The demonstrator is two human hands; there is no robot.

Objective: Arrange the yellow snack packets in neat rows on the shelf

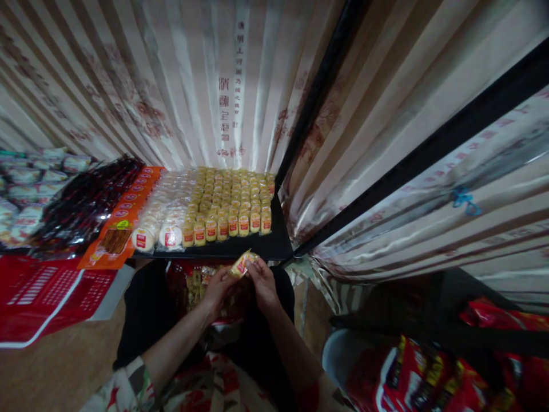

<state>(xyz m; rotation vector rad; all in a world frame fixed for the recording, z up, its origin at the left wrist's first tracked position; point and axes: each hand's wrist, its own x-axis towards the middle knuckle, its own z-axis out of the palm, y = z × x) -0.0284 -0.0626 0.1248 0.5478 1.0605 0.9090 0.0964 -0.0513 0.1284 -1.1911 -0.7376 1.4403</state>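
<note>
Between my two hands, just in front of the shelf edge, is a small yellow snack packet [241, 265] with a red label. My left hand [222, 285] pinches its left end, and my right hand [262, 281] grips its right end. Below them, between my knees, sits an open bag [196, 288] holding more wrapped yellow snacks, partly hidden by my forearms. Beyond my hands, rows of matching yellow packets [233, 221] stand upright on a black shelf [274, 243]. Left of these are stacks of round white wrapped crackers [170, 235].
An orange snack bag [112, 240], dark shiny packets [81, 209] and white packets [26, 223] lie farther left on the shelf. A red basket [47, 292] is at lower left. Pleated curtains [193, 86] and black bars [412, 154] enclose the back and right. Red bags [429, 372] lie at lower right.
</note>
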